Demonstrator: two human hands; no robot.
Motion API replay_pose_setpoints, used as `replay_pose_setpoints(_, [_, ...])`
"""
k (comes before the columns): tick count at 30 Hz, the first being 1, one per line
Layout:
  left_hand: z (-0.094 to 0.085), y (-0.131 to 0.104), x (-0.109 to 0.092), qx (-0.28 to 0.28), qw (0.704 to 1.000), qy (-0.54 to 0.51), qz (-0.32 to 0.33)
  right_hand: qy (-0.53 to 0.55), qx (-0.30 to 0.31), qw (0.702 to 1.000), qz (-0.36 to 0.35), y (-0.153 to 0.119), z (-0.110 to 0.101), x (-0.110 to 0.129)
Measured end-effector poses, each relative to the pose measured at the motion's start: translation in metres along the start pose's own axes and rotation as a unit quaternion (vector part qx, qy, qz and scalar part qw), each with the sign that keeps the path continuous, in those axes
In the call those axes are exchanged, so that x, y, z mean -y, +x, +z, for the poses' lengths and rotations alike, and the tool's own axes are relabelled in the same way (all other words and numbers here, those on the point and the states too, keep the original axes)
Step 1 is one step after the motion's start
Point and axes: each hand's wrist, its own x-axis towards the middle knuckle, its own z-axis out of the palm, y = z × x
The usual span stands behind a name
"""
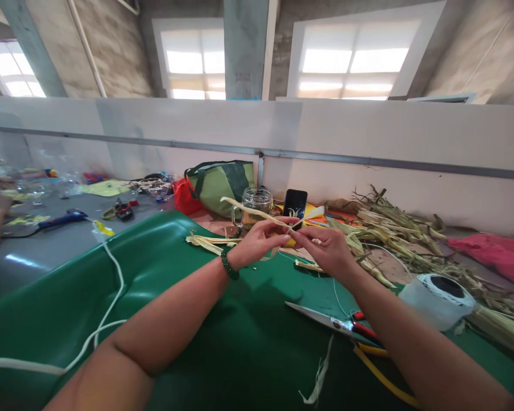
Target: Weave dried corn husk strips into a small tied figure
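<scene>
Both hands are closed in a pinch on a pale strip of dry husk [249,211], fingertips nearly meeting over the green mat [240,359]. The left hand [261,237], with a bracelet [228,265] of dark green beads at its wrist, grips the strip, whose long end sticks out to the upper left, in front of the glass mug [257,198]. The right hand [329,248] pinches just beside it, thumb and finger together.

Behind the hands stands a phone [295,200]; a green bag [229,185] sits behind the mug. Below the right hand lie scissors [317,315] — blades pointing left, handles partly behind the forearm. A husk scrap [320,377] is near them. To the right are a white roll [432,305] and a heap of husks [394,228].
</scene>
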Motion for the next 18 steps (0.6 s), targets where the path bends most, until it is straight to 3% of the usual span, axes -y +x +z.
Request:
replay_pose_setpoints(6, [0.002, 0.000, 0.003, -0.054, 0.997, 0.062, 0.007, -0.022, 0.001, 1.000, -0.015, -0.003, 0.006, -0.001])
replay_pose_setpoints(11, [-0.001, 0.000, 0.001, -0.029, 0.995, 0.092, 0.028, -0.009, -0.016, 0.999, -0.037, -0.001, 0.008, -0.004])
replay_pose_setpoints(18, [0.003, -0.003, 0.001, -0.002, 0.988, 0.140, 0.062, 0.153, -0.068, 0.981, 0.102, 0.008, 0.003, -0.005])
